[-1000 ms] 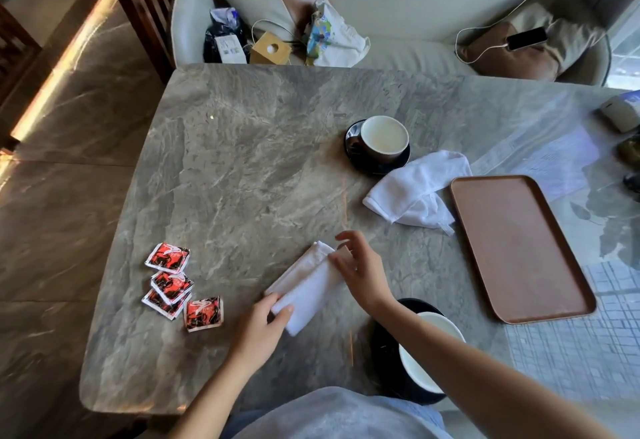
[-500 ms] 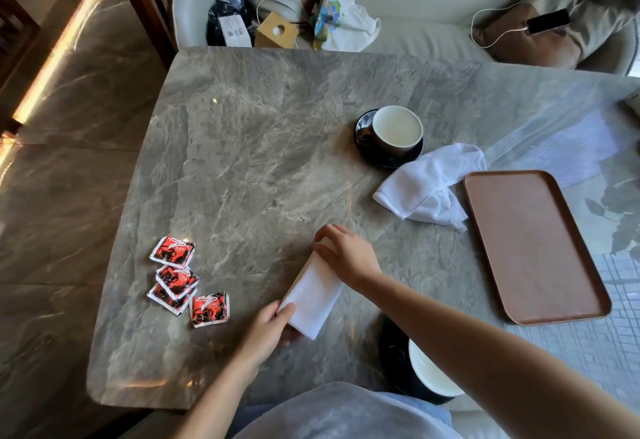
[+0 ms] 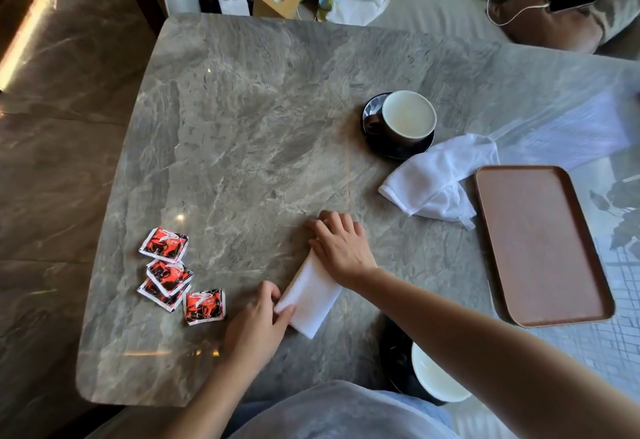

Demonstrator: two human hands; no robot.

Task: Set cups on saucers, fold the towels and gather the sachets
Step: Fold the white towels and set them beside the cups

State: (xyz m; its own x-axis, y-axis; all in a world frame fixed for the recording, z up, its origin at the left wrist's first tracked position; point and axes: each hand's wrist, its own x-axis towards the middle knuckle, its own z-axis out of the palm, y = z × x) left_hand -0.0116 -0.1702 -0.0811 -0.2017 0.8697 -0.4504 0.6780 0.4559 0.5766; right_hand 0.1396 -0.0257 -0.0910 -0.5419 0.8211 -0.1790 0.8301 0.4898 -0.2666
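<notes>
Low in the middle, the right hand (image 3: pixel 341 248) lies flat on the small towel (image 3: pixel 310 294); the left hand (image 3: pixel 254 320) pinches its corner. Best to line up edges, then press.

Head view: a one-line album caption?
Left hand pinches, right hand presses a folded towel; sachets, crumpled towel, tray nearby.

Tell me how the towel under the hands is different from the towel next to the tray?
The folded towel is a neat, flat strip; the crumpled towel lies in a loose heap. The folded towel looks smaller than the spread-out crumpled towel. The left hand pinches the folded towel's corner and the right hand presses on it; no hand touches the crumpled towel beside the brown tray. Both are white, on the marble table.
</notes>
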